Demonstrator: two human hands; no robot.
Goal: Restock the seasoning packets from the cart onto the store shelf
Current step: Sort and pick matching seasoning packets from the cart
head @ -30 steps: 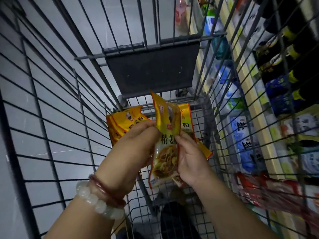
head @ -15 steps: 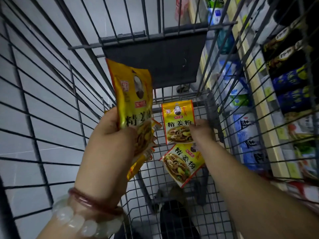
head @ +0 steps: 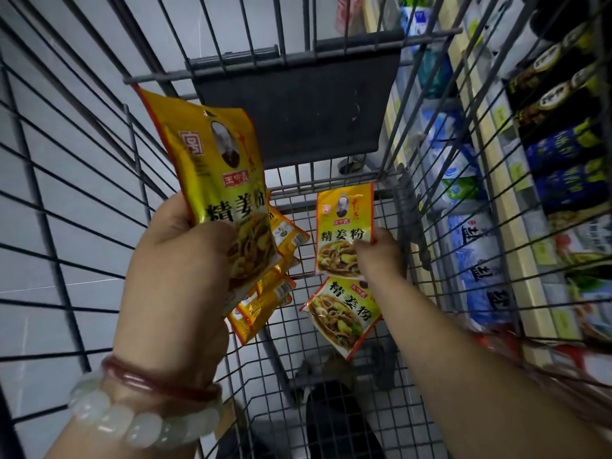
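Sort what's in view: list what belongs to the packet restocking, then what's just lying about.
Part of the job:
left hand gripping a stack of yellow packets
right hand pinching another packet
loose packet on the cart floor
store shelf

Just there:
blue bags
dark bottles
bracelets

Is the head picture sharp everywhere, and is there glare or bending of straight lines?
Head view: dim light; the packet in the left hand shows glare on its foil; the cart bars bow from the wide lens; the shelf goods at right are blurred.
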